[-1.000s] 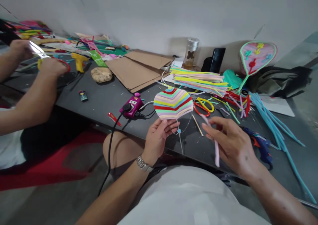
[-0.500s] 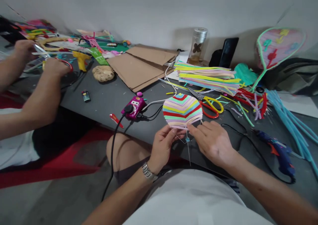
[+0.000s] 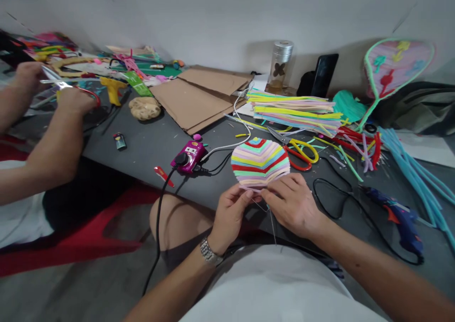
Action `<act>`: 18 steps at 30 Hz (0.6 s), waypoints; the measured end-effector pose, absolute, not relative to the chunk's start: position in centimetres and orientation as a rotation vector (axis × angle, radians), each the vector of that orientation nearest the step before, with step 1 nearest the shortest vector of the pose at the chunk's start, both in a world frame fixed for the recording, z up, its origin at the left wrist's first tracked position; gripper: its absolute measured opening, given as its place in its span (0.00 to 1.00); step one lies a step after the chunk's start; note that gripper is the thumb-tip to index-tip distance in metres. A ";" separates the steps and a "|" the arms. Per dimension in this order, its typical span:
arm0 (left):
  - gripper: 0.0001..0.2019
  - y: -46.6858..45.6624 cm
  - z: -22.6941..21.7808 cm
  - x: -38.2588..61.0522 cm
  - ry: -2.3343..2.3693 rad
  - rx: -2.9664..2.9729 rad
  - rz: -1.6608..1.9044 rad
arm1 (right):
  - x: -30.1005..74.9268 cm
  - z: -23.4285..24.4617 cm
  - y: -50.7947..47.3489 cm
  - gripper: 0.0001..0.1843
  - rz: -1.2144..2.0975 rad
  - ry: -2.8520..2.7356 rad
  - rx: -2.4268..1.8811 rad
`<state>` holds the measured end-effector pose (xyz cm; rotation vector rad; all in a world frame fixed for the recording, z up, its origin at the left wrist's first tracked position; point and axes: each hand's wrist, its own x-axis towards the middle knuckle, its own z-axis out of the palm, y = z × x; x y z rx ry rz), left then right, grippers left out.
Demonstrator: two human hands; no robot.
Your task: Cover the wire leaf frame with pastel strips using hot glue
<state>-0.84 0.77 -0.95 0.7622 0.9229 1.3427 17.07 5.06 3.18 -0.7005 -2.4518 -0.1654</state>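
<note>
I hold a small fan (image 3: 259, 163) made of striped pipe cleaners in pink, yellow, red, green and blue, just above the dark table's near edge. My left hand (image 3: 232, 212) pinches its lower edge from the left, fingers closed. My right hand (image 3: 291, 203) is closed on the same lower edge from the right, pressing a pink pipe cleaner against it. The thin wire handle hangs down between my hands. Red and yellow scissors (image 3: 300, 150) lie just behind the fan.
A blue glue gun (image 3: 394, 213) with a black cord lies at right. A stack of pipe cleaners (image 3: 295, 111), loose pieces, a purple socket (image 3: 188, 155), cardboard (image 3: 199, 97), a jar (image 3: 280, 66) and a finished fan (image 3: 394, 68) fill the table (image 3: 149, 142). Another person's hands (image 3: 67, 97) work with scissors at left.
My right hand brought a pink pipe cleaner in from the right to the fan's lower edge and closed on it. The fan sank slightly toward me.
</note>
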 end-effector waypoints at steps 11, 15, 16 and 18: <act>0.15 0.7 -0.4 -0.2 0.938 0.666 1.372 | 17.6 2.6 4.8 0.10 -0.183 -2.447 -0.729; 0.14 0.7 -0.4 -0.2 0.976 0.693 1.375 | 17.5 2.4 4.8 0.10 -0.174 -2.414 -0.740; 0.14 0.7 -0.4 -0.1 0.987 0.690 1.375 | 17.4 2.4 4.8 0.10 -0.170 -2.402 -0.742; 0.14 0.7 -0.3 0.1 1.000 0.658 1.381 | 17.2 2.3 4.8 0.10 -0.152 -2.377 -0.743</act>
